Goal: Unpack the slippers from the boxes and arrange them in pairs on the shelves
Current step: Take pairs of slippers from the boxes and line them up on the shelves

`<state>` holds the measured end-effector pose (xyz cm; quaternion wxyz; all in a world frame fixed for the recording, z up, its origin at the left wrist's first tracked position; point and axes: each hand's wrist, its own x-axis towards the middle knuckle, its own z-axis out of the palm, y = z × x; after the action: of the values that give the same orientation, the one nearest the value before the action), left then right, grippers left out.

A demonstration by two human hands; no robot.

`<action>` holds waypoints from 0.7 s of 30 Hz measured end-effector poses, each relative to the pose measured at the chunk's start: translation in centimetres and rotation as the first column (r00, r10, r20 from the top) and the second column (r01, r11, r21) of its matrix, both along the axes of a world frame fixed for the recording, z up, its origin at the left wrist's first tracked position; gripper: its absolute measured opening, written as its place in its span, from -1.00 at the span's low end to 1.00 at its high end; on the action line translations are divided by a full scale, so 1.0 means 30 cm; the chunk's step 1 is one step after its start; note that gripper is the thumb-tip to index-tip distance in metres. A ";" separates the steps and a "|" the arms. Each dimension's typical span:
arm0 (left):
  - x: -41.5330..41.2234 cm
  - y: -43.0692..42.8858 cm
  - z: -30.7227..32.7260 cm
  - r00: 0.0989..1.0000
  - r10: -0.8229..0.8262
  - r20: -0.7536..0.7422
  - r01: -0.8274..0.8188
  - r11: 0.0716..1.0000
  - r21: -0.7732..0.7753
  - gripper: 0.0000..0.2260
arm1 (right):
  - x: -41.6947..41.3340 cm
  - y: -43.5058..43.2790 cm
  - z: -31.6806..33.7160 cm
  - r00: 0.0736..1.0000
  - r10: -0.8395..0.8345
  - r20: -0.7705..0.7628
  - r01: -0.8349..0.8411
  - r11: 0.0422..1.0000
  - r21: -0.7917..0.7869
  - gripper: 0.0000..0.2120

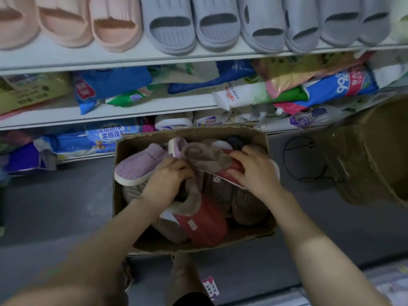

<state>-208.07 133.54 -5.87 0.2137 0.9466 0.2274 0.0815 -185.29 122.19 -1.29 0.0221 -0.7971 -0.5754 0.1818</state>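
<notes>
An open cardboard box stands on the grey floor below the shelves, full of plush slippers. A lilac ribbed slipper lies over its left rim. My left hand grips the fuzzy lining of a red slipper in the middle of the box. My right hand grips another red slipper by its sole edge, near the box's back right. Brown ribbed slippers lie underneath. On the top shelf stand pink slides and grey-blue slides in a row.
The lower shelves hold packets and bags in a jumble. A second, larger cardboard box stands at the right. A black cable loop lies on the floor between the boxes. My leg is just before the box.
</notes>
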 end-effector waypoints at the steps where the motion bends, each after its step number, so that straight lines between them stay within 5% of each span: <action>1: -0.019 0.052 -0.001 1.000 -0.011 0.010 0.011 1.000 0.014 -0.80 | -0.041 -0.015 -0.008 0.995 -0.081 -0.063 0.084 0.995 0.047 -0.61; 4: -0.043 0.174 -0.033 1.000 0.002 -0.010 -0.001 0.998 0.069 -0.88 | -0.168 -0.038 -0.089 0.953 -0.244 -0.181 0.264 0.960 0.094 -0.62; 8: -0.077 0.174 -0.083 0.959 0.247 -0.139 -0.255 0.966 -0.041 -0.48 | -0.257 -0.061 -0.230 0.875 -0.225 -0.428 0.175 0.973 -0.153 -0.55; 13: -0.173 0.004 -0.033 0.728 0.669 -0.149 -0.674 0.660 -0.332 -0.64 | -0.232 -0.091 -0.267 0.847 -0.314 -0.429 0.279 0.949 -0.144 -0.52; 17: -0.262 -0.150 -0.058 0.753 0.610 -0.247 -0.636 0.578 -0.511 -0.43 | -0.222 -0.080 -0.271 0.709 -0.438 -0.554 0.298 0.897 -0.327 -0.39; 21: -0.289 -0.217 -0.088 0.821 0.543 -0.177 -0.444 0.411 -0.796 -0.10 | -0.227 -0.068 -0.261 0.583 -0.544 -0.604 0.396 0.839 -0.373 -0.38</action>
<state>-216.73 127.04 -8.50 0.5989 0.6247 0.4948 0.0791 -192.10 120.16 -9.11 0.2026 -0.7923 -0.2705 0.5080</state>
